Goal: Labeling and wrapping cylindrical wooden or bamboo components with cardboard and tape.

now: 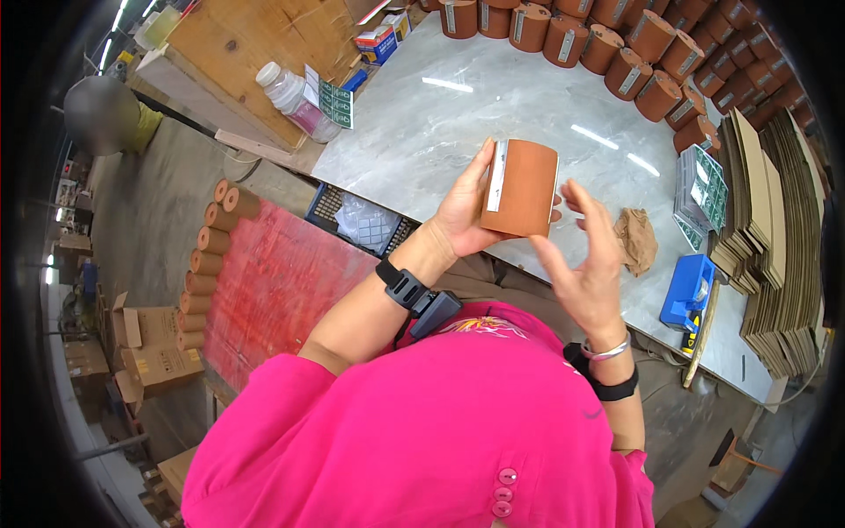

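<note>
My left hand is wrapped round a reddish-brown cylinder, held up over the near edge of the grey marbled table. A pale, narrow strip with dark marks runs down the cylinder's left side, and another light edge shows at its right. Beside the cylinder's right side is my right hand, its thumb and fingers spread and nothing held. Whether its thumb tip touches the cylinder, I cannot tell. The cylinder hides part of the left hand's fingers.
Many similar brown cylinders stand stacked at the back. On the right are cardboard sheets, label sheets, brown crumpled paper and a blue tape dispenser. Left are a plastic jar, black crate and red board.
</note>
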Tool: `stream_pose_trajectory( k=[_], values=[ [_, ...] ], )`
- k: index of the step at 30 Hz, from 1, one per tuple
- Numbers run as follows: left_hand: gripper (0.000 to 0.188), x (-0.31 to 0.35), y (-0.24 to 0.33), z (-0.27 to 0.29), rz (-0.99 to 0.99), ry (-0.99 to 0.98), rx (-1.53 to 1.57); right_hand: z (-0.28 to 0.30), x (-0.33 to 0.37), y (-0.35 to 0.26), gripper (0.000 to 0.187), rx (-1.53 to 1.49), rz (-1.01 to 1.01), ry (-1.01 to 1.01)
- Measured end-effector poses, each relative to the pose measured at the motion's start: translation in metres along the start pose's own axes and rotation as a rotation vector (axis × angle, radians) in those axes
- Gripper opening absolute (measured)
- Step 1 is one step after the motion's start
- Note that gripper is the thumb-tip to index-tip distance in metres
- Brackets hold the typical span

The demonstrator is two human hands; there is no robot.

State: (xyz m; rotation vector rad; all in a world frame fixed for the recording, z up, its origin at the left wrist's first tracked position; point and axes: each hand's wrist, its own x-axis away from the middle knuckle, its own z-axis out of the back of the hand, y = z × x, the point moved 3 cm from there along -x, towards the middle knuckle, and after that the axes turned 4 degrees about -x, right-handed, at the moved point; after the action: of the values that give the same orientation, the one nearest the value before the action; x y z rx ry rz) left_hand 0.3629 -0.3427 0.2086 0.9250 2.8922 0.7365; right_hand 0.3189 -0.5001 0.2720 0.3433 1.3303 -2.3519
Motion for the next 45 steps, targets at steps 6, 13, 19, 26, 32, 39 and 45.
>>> stream_pose_trajectory(
  k=[6,13,19,26,32,39,45],
  values=[
    [0.066,0.011,0.007,-0.006,-0.194,0.220,-0.327,-0.025,0.004,0.012,0.077,0.002,0.021,-0.055],
    [0.067,0.026,0.008,-0.016,-0.227,0.295,-0.426,-0.032,0.005,0.026,0.086,-0.024,-0.087,-0.050],
    [0.079,0.028,0.003,-0.015,-0.152,0.305,-0.461,-0.028,0.010,0.039,0.090,0.009,-0.180,0.011],
    [0.069,0.023,0.007,0.004,-0.112,0.279,-0.503,-0.027,0.013,0.047,0.084,-0.442,-0.353,0.004],
    [0.059,0.018,-0.005,0.006,0.024,0.007,-0.289,-0.036,0.015,0.045,0.081,-0.598,-0.298,-0.076],
    [0.065,0.015,0.007,0.022,-0.331,0.092,-0.939,-0.036,0.005,0.061,0.078,-0.282,-0.239,-0.060],
    [0.057,0.054,0.098,0.092,-0.846,1.081,-1.301,-0.037,-0.001,0.087,0.084,-0.014,-0.173,0.108]
  ],
)
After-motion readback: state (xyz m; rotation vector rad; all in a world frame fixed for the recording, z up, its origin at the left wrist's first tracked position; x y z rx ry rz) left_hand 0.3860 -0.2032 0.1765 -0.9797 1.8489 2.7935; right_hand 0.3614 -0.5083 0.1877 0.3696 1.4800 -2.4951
